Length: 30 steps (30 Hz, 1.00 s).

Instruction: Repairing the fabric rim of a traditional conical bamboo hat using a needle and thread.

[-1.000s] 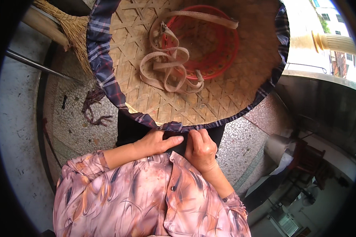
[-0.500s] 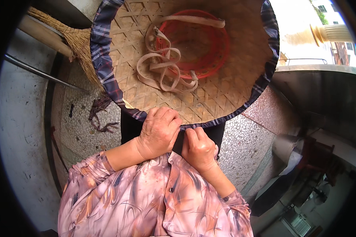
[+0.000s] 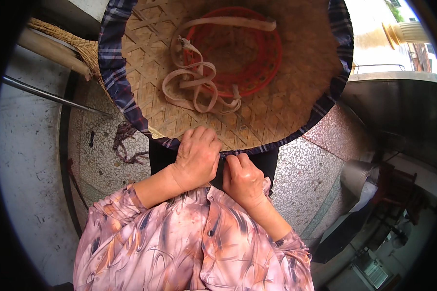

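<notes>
Gripping the upturned woven hat (image 3: 257, 116) in front by its near rim, the left hand (image 3: 197, 156) has moved up over the plaid edging (image 3: 112, 72), likely steadying it for the right hand (image 3: 244, 178), pinched closed just rightward, its contents hidden.

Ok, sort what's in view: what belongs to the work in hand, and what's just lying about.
In the work:
- woven hat, left hand and right hand at its edge
- plaid edging
- red ring and pale strap inside

Apparently just lying about:
- straw broom
- metal rod
- dark tangled bundle on the floor
</notes>
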{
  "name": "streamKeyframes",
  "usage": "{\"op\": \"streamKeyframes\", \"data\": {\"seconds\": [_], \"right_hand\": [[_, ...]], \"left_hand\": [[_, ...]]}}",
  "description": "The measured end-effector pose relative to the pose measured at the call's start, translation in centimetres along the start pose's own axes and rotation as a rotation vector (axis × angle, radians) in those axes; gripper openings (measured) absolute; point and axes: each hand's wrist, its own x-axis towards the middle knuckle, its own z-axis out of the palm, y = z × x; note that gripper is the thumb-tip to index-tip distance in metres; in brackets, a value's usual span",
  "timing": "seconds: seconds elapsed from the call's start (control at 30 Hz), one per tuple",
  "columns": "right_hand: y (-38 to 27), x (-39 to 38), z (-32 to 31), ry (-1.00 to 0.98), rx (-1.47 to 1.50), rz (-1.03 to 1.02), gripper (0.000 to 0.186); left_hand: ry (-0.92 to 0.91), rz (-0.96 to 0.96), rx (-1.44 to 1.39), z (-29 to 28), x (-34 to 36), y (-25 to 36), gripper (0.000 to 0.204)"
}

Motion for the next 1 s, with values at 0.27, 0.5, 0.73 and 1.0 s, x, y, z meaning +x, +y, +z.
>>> {"op": "streamKeyframes", "data": {"seconds": [0.27,0.5,0.73,1.0], "right_hand": [[0.8,-1.3,0.5,-0.041,0.329,0.252,0.009],[1.2,-1.6,1.9,0.02,0.443,0.257,0.008],[0.9,-0.6,2.6,0.008,0.296,0.154,0.013],[0.3,-0.6,1.2,0.046,0.433,0.216,0.009]], "left_hand": [[0.005,-0.006,-0.017,0.1,0.1,-0.1,0.013],[-0.001,0.012,-0.01,0.4,0.1,-0.5,0.012],[0.023,0.046,0.024,0.9,-0.3,-1.1,0.014],[-0.04,0.361,0.19,-1.3,-1.1,-1.7,0.03]]}}
